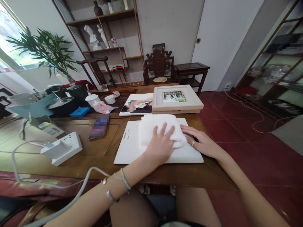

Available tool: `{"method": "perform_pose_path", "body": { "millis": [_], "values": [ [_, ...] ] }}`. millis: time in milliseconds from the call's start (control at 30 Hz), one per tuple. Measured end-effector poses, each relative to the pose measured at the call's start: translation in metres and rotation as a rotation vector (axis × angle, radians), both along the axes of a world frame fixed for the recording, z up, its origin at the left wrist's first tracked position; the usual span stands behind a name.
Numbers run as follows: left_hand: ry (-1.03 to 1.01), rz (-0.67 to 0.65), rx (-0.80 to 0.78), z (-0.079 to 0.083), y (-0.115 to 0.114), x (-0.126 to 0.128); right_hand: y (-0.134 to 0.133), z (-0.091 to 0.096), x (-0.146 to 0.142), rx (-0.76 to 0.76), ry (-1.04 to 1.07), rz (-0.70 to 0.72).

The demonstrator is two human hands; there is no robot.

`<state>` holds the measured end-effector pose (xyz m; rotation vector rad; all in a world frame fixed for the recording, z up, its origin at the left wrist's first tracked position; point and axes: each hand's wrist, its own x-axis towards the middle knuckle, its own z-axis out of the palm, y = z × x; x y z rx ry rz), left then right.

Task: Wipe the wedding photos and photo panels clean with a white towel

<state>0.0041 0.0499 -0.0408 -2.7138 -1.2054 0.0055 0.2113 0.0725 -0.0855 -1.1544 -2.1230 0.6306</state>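
Note:
A white folded towel point(151, 126) lies on a white flat panel point(129, 151) on the wooden table. My left hand point(162, 143) rests flat on top of the towel, its fingers spread. At the panel's right edge is my right hand point(201, 142), its fingers stretched out beside the towel and a ring on one of them. Small print runs along the panel's left side. Behind it are a white-edged photo print point(146, 98), partly blurred, and a pale wooden picture frame point(201, 105) with a photo inside.
To the left on the table point(111, 167) are a white power strip point(68, 148) with cables, a blurred purple item point(99, 126), a blue box point(80, 112) and a white teapot point(92, 98). A dark chair point(159, 63) and a side table point(191, 67) stand behind.

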Motion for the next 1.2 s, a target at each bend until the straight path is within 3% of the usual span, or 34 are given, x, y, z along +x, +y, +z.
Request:
{"method": "perform_pose_path", "body": {
  "millis": [167, 267, 400, 633, 767, 867, 1000, 1100, 1200],
  "values": [
    [-0.025, -0.085, -0.013, 0.001, -0.060, 0.007, 0.000, 0.002, 0.000, 0.015, 0.013, 0.030],
    [-0.042, -0.132, -0.037, 0.003, -0.081, 0.007, -0.001, 0.003, 0.000, 0.013, 0.028, 0.052],
    [-0.025, -0.115, -0.091, 0.008, -0.072, 0.002, -0.001, 0.002, -0.001, 0.019, 0.020, 0.036],
    [-0.031, 0.039, -0.078, 0.007, -0.011, 0.003, -0.001, 0.001, -0.002, -0.007, 0.078, -0.058],
    [-0.030, 0.014, -0.038, 0.002, 0.008, 0.017, -0.005, 0.007, -0.006, 0.010, 0.202, -0.065],
    [-0.017, -0.055, -0.060, 0.002, 0.001, 0.029, -0.007, 0.010, -0.007, 0.029, 0.283, -0.024],
    [-0.027, -0.144, -0.045, 0.005, -0.033, 0.035, -0.005, 0.009, -0.005, 0.002, 0.297, -0.001],
    [-0.027, -0.203, -0.038, 0.007, -0.063, 0.030, -0.002, 0.006, -0.005, -0.043, 0.238, -0.059],
    [-0.036, -0.204, -0.072, 0.010, -0.077, 0.017, 0.000, 0.003, -0.006, -0.097, 0.191, -0.091]
  ]
}}
